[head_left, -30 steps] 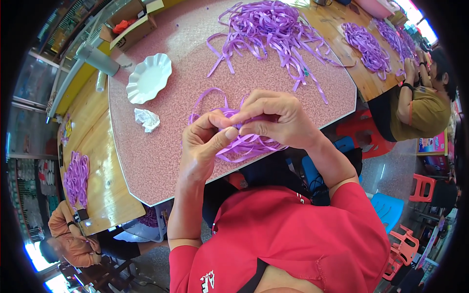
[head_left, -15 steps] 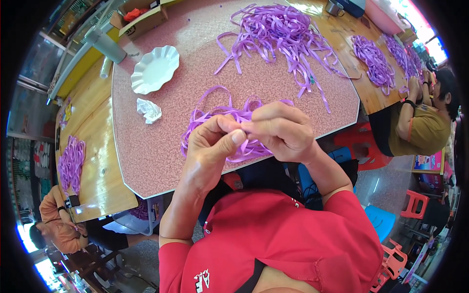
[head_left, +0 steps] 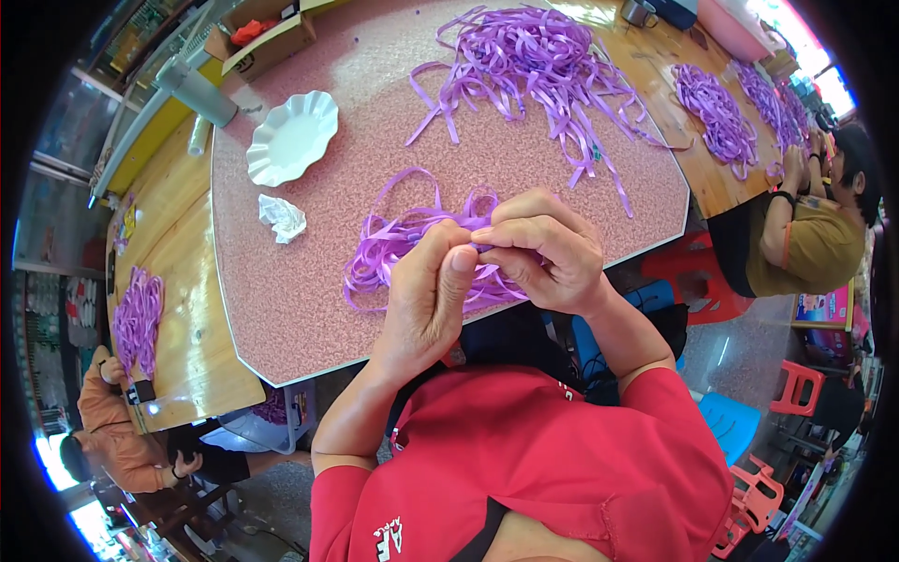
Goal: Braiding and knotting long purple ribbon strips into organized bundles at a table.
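My left hand (head_left: 429,286) and my right hand (head_left: 552,248) meet fingertip to fingertip above the near edge of the pink speckled table (head_left: 290,318). Both are closed in a pinch, with a bit of purple ribbon showing between the fingers. What exactly the tips grip is mostly covered by my thumbs and fingers. Right behind and under the hands lies a loose heap of purple ribbon (head_left: 375,245), its loops spreading to the left and away from me. A larger tangled pile of purple ribbons (head_left: 520,56) rests at the far side.
Left of the heap are a white scalloped plate (head_left: 292,139) and a crumpled tissue (head_left: 283,217). A grey-green flask (head_left: 195,92) and a cardboard box (head_left: 272,45) stand at the far left. Two people sit at wooden side tables, left and right, near more ribbon bundles (head_left: 716,117).
My left hand has shifted a little right and turned, its thumb now pointing more upward. Both hands keep pinching together. The person on the left has moved their arms apart.
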Available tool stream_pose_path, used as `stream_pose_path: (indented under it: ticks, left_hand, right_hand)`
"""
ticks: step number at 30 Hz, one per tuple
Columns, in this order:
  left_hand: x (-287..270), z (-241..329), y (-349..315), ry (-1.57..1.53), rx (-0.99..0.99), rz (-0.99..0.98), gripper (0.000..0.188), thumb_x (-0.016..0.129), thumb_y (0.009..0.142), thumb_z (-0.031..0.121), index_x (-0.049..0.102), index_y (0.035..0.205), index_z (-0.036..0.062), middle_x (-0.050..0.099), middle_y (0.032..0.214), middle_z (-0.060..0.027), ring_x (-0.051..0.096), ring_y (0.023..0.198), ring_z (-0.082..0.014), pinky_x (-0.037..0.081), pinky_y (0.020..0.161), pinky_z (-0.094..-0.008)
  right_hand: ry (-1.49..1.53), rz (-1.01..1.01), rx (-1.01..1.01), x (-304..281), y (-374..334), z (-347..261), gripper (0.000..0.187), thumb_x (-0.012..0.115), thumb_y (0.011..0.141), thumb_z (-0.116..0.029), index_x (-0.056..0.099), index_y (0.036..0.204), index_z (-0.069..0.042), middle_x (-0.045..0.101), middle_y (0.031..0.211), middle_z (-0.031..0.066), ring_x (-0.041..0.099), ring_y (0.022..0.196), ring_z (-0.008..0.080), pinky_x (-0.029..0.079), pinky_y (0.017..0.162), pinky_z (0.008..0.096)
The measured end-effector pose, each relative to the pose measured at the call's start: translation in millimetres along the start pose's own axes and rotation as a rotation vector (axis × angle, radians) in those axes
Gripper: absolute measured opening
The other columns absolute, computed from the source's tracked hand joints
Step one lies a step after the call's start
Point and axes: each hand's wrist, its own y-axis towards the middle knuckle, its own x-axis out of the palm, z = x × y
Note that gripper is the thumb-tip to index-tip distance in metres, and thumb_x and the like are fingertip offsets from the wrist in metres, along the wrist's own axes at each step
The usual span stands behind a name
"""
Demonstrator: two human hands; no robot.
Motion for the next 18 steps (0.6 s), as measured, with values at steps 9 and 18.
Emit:
stream_pose_path:
  ticks: [9,18]
  left_hand:
    - [6.7,-12.9,-4.8,-0.118,0.001,0.09,0.032,0.047,0.107,0.025,0.06,0.097,-0.0028,0.053,0.077,-0.0046,0.051,0.066,-0.0114,0.042,0.06,-0.0266]
    - [-4.4,-24.1,24.5,0.455,0.359,0.14,0.021,0.05,0.103,0.013,0.057,0.089,-0.0013,0.05,0.071,-0.0128,0.05,0.058,-0.0248,0.038,0.053,-0.0342]
  right_hand:
    - [0.078,-0.078,-0.212,-10.0,8.5,11.0,0.023,0.075,0.078,0.002,0.072,0.101,0.001,0.069,0.094,0.012,0.069,0.073,0.0231,0.055,0.059,0.0307]
    - [-0.047,-0.052,-0.074,-0.3,9.7,13.0,0.02,0.075,0.078,0.003,0.072,0.098,0.002,0.069,0.093,0.0117,0.068,0.07,0.0224,0.054,0.057,0.0296]
